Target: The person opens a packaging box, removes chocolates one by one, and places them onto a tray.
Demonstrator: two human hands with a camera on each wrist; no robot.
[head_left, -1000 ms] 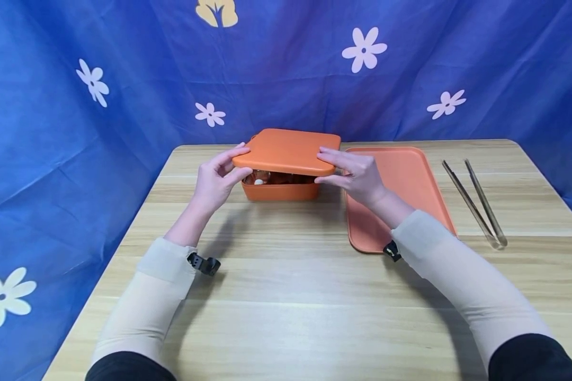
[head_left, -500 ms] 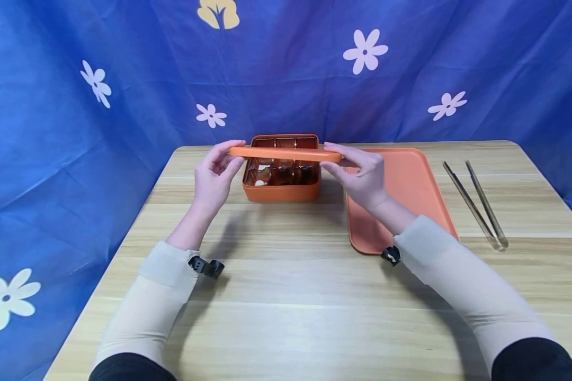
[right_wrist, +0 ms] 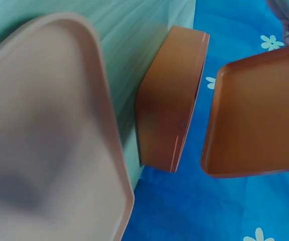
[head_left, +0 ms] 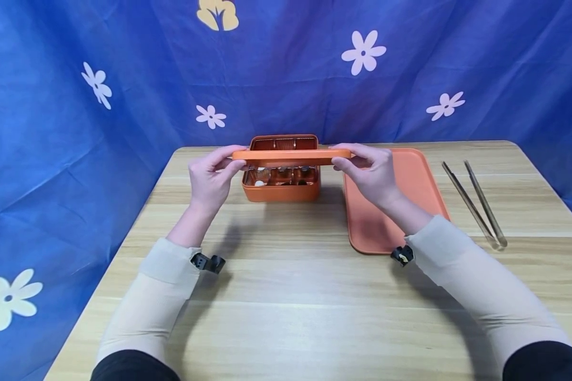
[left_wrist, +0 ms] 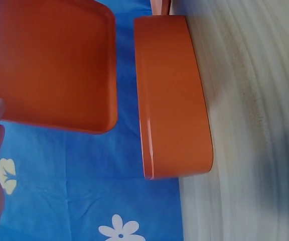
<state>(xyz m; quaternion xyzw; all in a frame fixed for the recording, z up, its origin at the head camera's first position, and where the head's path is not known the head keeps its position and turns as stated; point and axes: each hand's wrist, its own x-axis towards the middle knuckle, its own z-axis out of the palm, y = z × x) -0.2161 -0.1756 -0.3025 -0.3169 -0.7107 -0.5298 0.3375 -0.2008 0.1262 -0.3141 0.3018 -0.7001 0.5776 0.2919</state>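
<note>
An orange lid [head_left: 291, 155] is held up edge-on to the head view, above an orange box [head_left: 282, 193]. My left hand [head_left: 212, 177] pinches the lid's left end between thumb and fingers. At its right end, my right hand [head_left: 373, 172] grips it the same way. Inside the box, dark brown compartments hold several small items, one of them white; the lid hides the middle of them. Both wrist views show the underside of the lid [left_wrist: 54, 65] apart from the box [left_wrist: 172, 95], a gap between the two.
A salmon-pink tray [head_left: 386, 222] lies on the wooden table [head_left: 291, 296] right of the box. Farther right rest metal tongs [head_left: 476, 203], legs spread. Behind the table hangs a blue curtain [head_left: 286, 63] with white flowers.
The lid has come up off the box and tipped from lying slanted over it to edge-on, showing the compartments. Since half a second ago, it and my right hand have shifted slightly right.
</note>
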